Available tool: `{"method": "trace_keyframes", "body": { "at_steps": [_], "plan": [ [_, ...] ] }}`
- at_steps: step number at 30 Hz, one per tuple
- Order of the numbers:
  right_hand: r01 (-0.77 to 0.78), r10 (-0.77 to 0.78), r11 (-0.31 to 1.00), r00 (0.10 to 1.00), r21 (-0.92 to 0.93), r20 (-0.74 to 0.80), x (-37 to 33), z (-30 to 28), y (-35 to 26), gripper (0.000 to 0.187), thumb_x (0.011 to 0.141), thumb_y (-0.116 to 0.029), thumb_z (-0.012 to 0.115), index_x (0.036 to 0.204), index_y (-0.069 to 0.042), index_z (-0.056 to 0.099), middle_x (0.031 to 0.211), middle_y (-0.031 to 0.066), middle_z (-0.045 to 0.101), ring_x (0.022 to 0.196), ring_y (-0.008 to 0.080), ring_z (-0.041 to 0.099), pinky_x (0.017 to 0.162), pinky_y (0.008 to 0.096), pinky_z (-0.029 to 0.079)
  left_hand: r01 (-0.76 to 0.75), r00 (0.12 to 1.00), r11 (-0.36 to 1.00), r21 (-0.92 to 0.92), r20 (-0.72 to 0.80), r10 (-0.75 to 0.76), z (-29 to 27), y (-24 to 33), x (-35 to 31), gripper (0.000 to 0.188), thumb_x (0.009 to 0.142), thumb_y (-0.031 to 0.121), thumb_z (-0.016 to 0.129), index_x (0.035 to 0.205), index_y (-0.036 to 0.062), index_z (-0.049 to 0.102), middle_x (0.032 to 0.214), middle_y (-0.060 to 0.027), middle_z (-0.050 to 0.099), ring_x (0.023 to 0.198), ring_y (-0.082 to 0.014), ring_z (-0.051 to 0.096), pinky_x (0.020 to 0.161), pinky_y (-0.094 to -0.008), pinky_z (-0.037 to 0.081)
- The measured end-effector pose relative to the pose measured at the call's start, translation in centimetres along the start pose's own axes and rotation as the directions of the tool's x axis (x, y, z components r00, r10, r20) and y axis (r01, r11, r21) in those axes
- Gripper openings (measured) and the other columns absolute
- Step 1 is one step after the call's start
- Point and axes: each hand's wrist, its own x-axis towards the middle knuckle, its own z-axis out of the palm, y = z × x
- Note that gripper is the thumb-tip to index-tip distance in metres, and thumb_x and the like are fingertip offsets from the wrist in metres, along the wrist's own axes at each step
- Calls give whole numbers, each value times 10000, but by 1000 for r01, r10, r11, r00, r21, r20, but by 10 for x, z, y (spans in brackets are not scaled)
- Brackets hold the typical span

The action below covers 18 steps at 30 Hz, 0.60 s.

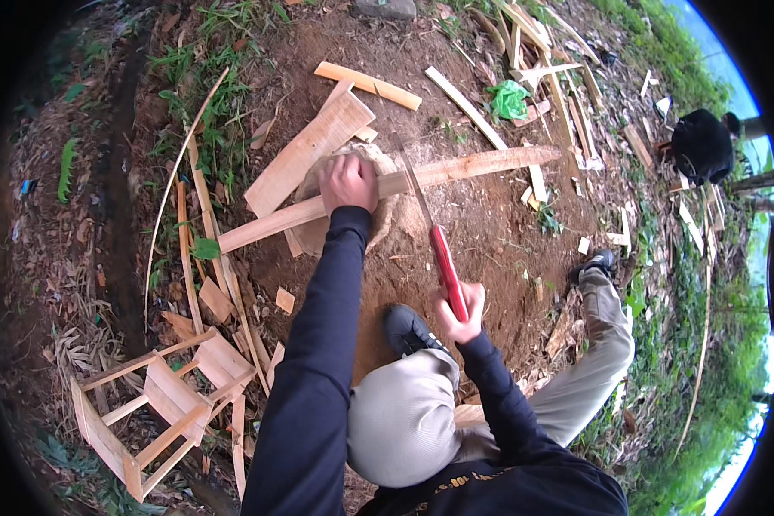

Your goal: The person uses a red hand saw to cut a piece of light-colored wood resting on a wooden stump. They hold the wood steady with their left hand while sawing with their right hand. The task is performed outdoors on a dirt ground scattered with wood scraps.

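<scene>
A long wooden plank (482,163) lies slantwise across a tree stump (385,225). My left hand (349,184) is closed over the plank and presses it onto the stump. In my right hand (458,311) is the red handle of a hand saw (444,262), fingers wrapped round it. The saw's thin blade crosses the plank just to the right of my left hand, where it meets the wood. Pale sawdust lies on the stump's edge near the blade. Behind my left hand a wide board (314,150) leans against the stump.
A small slatted wooden frame (176,400) stands at lower left. Strips of wood, a yellowish piece (370,84) and a green plastic bag (508,100) lie on the dirt. Far right is a black rounded object (702,146). My shoe (408,329) rests near the stump.
</scene>
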Motion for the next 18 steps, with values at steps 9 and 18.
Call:
{"method": "trace_keyframes", "body": {
  "at_steps": [9, 18],
  "plan": [
    [-28, 27, 999, 999, 21, 30, -10, -11, -3, 281, 737, -37, 652, 559, -65, 437, 478, 39, 411, 396, 118, 421, 425, 306, 348, -9, 1000, 1000, 2, -28, 9, 1, 0, 1, 209, 851, 182, 583, 689, 54, 616, 799, -124, 651, 822, -319, 619, 810, -464, 453],
    [60, -56, 997, 995, -50, 81, -13, -10, -5, 220, 729, -61, 654, 593, -67, 481, 479, 49, 404, 393, 156, 432, 433, 312, 368, 2, 1000, 1000, 25, -14, -1, 0, -9, 0, 217, 852, 180, 580, 682, 53, 624, 788, -135, 649, 800, -318, 616, 789, -454, 453]
  ]
}}
